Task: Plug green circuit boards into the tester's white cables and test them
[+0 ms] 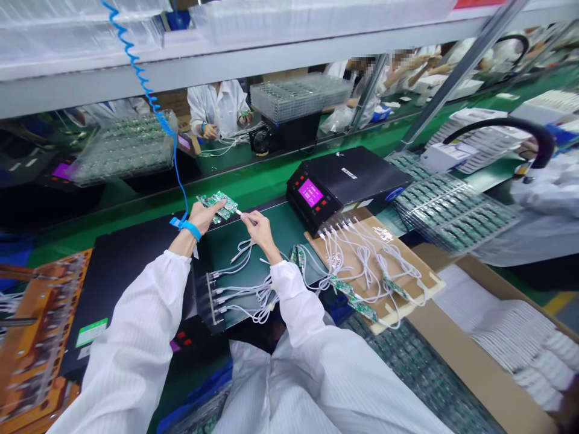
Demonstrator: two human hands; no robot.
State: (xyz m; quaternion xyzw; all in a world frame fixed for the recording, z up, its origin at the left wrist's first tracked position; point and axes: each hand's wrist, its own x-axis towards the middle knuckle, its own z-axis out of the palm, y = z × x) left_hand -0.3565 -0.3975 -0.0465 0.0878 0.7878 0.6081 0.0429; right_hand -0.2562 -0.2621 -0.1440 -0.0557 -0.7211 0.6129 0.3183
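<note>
Circuit boards (230,205) and white-coated workers (219,107) mark an electronics factory.

Green desk (286,224) set with black units and white cables.
Toward the far edge stands a black unit with a magenta screen (362,172); before it, a brown board (323,250) reaches the near edge. To the left, loose white cables (260,292) lie near that edge, beside a black box (140,265).

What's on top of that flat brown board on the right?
On the brown board lie looping white cables, slim green circuit boards and small pale bits. Whatever the cables cover, and whether the board continues under the black machine, can't be seen.
</note>
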